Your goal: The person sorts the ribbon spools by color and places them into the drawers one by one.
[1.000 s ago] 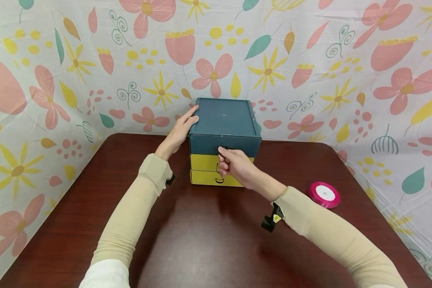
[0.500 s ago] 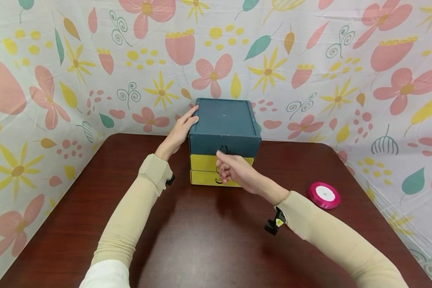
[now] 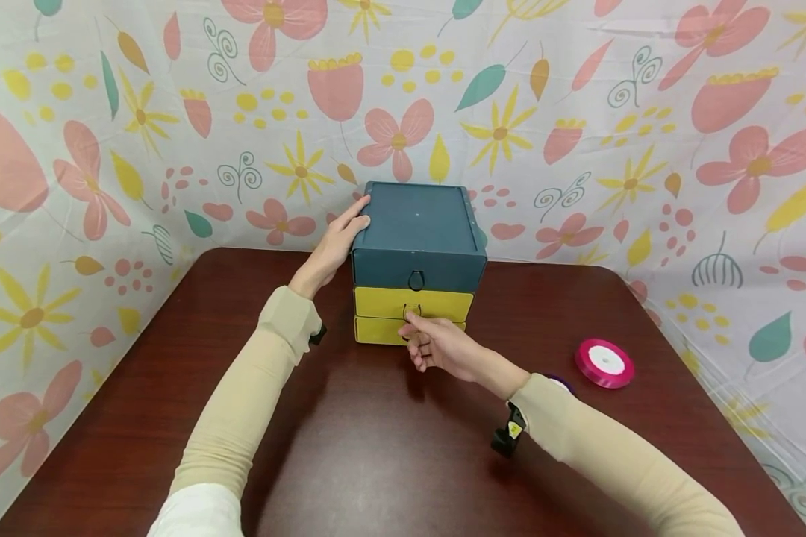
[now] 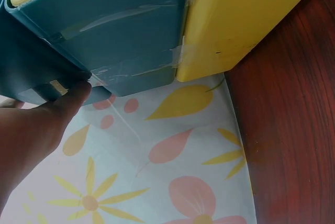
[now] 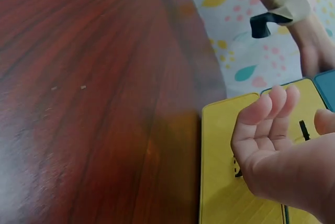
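Note:
A small drawer cabinet [image 3: 419, 216] stands at the back of the table, with a dark teal top drawer [image 3: 383, 268] and two yellow drawers below. My left hand [image 3: 332, 246] rests against its upper left edge, fingers fairly straight; the left wrist view shows a digit touching the teal side. A black loop handle [image 3: 416, 280] hangs on the top drawer's front. My right hand [image 3: 446, 347] is in front of the yellow drawers, loosely curled. In the right wrist view, the middle drawer's black handle [image 5: 304, 130] shows between thumb and fingers, with no grip visible. The bottom handle is partly hidden.
A pink ribbon roll [image 3: 606, 363] lies on the dark wooden table [image 3: 349, 462], to the right. Part of a purple-rimmed round thing [image 3: 561, 382] shows behind my right sleeve. A flower-patterned cloth [image 3: 242, 97] hangs close behind the cabinet.
My right hand has let go of the top drawer's loop handle and moved down to the middle drawer's handle. My left hand has stayed in place.

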`<state>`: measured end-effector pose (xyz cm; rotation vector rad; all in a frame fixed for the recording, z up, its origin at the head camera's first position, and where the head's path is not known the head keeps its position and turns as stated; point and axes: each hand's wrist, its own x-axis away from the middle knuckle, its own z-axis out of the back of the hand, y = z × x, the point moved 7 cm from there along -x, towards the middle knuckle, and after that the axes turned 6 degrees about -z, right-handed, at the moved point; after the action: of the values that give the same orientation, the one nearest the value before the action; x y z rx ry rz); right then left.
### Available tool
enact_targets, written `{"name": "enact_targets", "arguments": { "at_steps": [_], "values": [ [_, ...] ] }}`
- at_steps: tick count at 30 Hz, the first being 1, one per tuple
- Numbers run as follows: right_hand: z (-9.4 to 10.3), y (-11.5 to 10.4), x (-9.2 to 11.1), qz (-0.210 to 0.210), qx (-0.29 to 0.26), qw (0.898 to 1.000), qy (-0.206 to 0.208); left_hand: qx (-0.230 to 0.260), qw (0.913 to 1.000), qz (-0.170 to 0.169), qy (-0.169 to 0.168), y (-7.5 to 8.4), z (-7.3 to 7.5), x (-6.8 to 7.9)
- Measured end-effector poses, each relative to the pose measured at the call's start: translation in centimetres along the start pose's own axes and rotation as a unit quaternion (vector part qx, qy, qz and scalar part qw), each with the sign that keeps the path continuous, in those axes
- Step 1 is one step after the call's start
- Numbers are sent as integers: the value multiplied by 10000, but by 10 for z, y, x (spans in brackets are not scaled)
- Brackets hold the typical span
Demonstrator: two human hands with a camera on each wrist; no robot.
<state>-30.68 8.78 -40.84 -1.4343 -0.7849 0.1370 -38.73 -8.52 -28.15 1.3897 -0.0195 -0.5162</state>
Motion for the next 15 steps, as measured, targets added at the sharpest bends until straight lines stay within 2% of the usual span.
{"name": "enact_targets", "arguments": {
  "at_steps": [7, 15],
  "values": [
    [1, -8, -9, 324, -312, 9989, 114, -56, 9999, -77, 96, -21, 4, -10],
    [0, -11, -12, 237, -613, 9976, 221, -63, 9998, -153, 129, -23, 6, -12]
  ]
}}
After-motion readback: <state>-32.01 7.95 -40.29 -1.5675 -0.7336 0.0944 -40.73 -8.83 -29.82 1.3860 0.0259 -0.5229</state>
